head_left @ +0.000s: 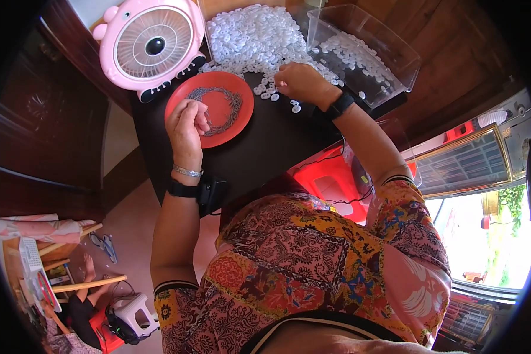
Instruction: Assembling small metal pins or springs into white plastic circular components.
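Observation:
My left hand (pixel 187 123) is held over the left side of a round red plate (pixel 223 133), its fingers curled in. On the plate lies a ring of small, thin grey metal pieces (pixel 235 106), like nails or screws. Whatever the left fingers may hold is hidden. My right hand (pixel 305 84) is closed at the front of a big heap of small white oval plastic pieces (pixel 256 32) with holes. Its fingertips are turned away, so their contents cannot be made out. Several loose white pieces (pixel 274 97) lie on the dark table beside it.
A pink animal-shaped fan (pixel 109 59) stands behind the plate. At the back right, a clear plastic bin (pixel 404 74) holds more white pieces. A black device (pixel 212 193) sits by my left wrist. A red stool (pixel 330 183) is below the table; another person's legs (pixel 88 274) show lower left.

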Demonstrator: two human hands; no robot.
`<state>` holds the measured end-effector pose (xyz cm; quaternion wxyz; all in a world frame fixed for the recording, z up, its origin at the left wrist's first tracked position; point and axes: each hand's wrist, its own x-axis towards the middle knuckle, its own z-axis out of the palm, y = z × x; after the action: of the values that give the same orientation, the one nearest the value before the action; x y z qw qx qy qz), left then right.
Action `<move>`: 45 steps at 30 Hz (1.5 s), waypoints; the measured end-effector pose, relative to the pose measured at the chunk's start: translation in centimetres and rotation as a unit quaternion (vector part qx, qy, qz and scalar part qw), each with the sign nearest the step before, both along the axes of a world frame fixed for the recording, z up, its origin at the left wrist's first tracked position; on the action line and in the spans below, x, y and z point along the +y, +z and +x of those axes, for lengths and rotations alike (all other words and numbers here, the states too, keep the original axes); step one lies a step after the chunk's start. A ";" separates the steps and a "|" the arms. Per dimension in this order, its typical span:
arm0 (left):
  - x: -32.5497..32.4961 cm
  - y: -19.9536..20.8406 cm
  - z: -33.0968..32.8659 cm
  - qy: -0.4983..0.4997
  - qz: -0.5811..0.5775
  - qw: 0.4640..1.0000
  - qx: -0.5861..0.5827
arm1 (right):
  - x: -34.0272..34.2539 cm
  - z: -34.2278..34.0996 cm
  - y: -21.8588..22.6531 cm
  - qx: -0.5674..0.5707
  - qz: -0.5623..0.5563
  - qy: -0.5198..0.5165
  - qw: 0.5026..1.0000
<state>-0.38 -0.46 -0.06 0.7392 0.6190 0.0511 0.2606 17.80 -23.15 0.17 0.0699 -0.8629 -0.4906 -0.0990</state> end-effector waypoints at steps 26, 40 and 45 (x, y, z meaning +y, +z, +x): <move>-1.0 1.3 -0.6 -0.173 -0.061 0.982 0.033 | 6.7 -9.4 4.0 0.104 0.332 0.217 0.912; -0.2 0.3 0.0 -0.119 0.061 0.987 0.088 | 7.2 -9.3 3.1 0.075 0.296 0.183 0.934; 0.3 0.3 0.1 -0.028 0.019 0.998 0.058 | 7.8 -7.5 3.4 0.051 0.234 0.185 0.953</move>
<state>-0.29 -0.20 0.28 0.7302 0.6479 0.0721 0.2046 10.31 -15.40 3.53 0.3116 -0.7201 -0.6009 -0.1525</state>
